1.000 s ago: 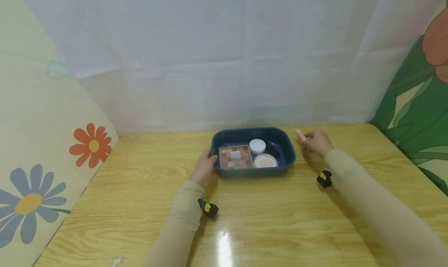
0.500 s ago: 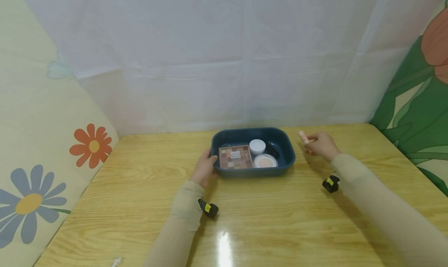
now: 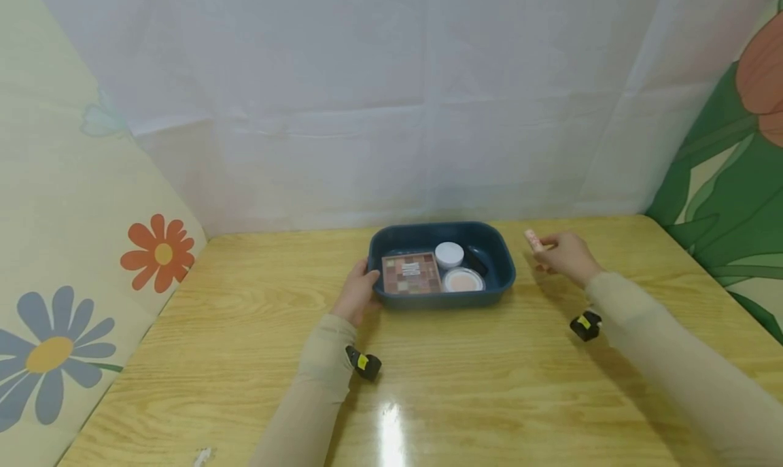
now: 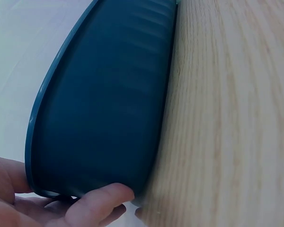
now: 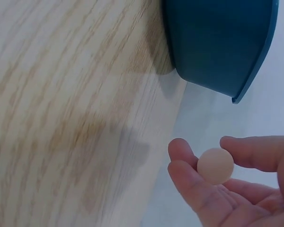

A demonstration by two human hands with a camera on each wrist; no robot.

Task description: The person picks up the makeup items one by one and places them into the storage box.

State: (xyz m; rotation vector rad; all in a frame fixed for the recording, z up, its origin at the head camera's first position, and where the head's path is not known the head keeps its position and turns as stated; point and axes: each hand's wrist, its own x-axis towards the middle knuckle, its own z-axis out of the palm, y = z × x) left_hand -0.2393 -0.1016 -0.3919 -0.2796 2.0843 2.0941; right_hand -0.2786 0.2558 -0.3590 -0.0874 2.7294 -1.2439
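Observation:
A dark blue plastic bin [image 3: 440, 302] stands on the wooden table. My left hand [image 3: 357, 292] grips its left end, thumb over the rim and fingers against the outer wall. Inside lie a square makeup palette [image 3: 411, 283], a round white jar [image 3: 449, 255], a round powder compact [image 3: 463, 281] and a small black item [image 3: 476, 262]. To the right of the bin, my right hand [image 3: 569, 256] pinches a slim pink lipstick-like tube [image 3: 533, 240] between thumb and fingers. Its round pale end [image 5: 215, 166] faces the camera in the right wrist view.
The wood-grain table [image 3: 465, 372] runs back to a white cloth backdrop [image 3: 367, 113]. Flower-patterned panels flank it on the left [image 3: 79, 202] and right [image 3: 728, 202]. A small white mark [image 3: 203, 456] shows near the table's front left.
My right hand, with the pink tube, has drifted slightly right, away from the bin. The left hand and the bin stay in place.

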